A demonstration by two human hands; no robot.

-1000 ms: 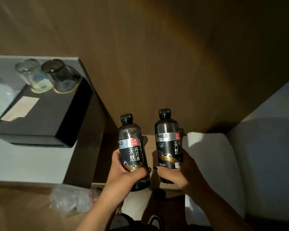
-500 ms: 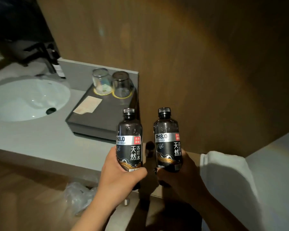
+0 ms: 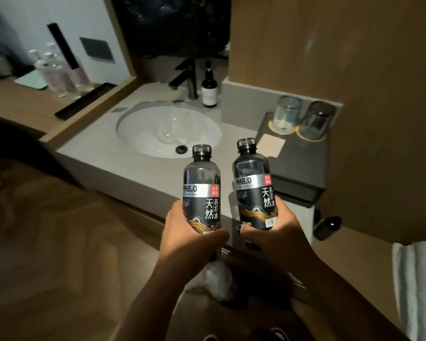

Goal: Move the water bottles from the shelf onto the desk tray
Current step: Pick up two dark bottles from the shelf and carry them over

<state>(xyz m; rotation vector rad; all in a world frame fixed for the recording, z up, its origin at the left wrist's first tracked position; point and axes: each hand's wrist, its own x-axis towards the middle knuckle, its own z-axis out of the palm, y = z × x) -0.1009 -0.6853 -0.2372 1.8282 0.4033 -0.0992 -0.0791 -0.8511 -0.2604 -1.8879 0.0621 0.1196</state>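
Observation:
I hold two dark water bottles with black caps and "PH8.0" labels, both upright in front of me. My left hand (image 3: 190, 238) grips the lower half of the left bottle (image 3: 202, 190). My right hand (image 3: 271, 236) grips the lower half of the right bottle (image 3: 252, 185). Both bottles hover over the front edge of a grey counter (image 3: 123, 166). At the far left stands a wooden desk (image 3: 22, 107) with a long black tray (image 3: 84, 100) along its near edge; several clear bottles (image 3: 57, 75) stand behind that tray.
A white sink (image 3: 167, 131) with a dark tap (image 3: 190, 77) and a dark pump bottle (image 3: 209, 91) is set in the counter. A black box (image 3: 298, 166) at the right carries two upturned glasses (image 3: 287, 113). A white towel (image 3: 416, 281) lies at the lower right, a crumpled plastic bag (image 3: 217, 279) on the floor.
The view has swung left, from the wooden wall and towel toward the sink and the desk. Both hands keep their grip and the bottles stay upright before me.

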